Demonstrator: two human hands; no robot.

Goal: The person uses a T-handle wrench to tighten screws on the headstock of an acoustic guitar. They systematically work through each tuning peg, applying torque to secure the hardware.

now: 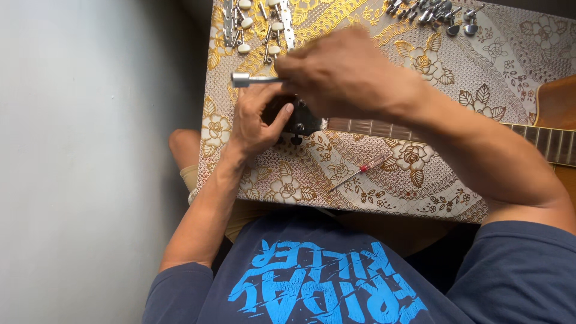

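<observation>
A guitar lies across a low table covered with a gold flowered cloth point(420, 186). Its dark headstock point(303, 123) is at the middle, and the neck point(384, 128) runs right toward the wooden body point(558, 105). My left hand point(258, 120) grips the headstock from the left, thumb on its face. My right hand point(342, 72) is above the headstock, closed on a silver metal socket wrench point(249, 80) whose end sticks out to the left. The headstock is mostly hidden by both hands.
A small screwdriver with a red clear handle point(363, 170) lies on the cloth near the front edge. Strips of tuning machines with white knobs point(255, 24) lie at the back left. Several chrome tuners point(435, 13) lie at the back right. Grey floor point(90, 150) is on the left.
</observation>
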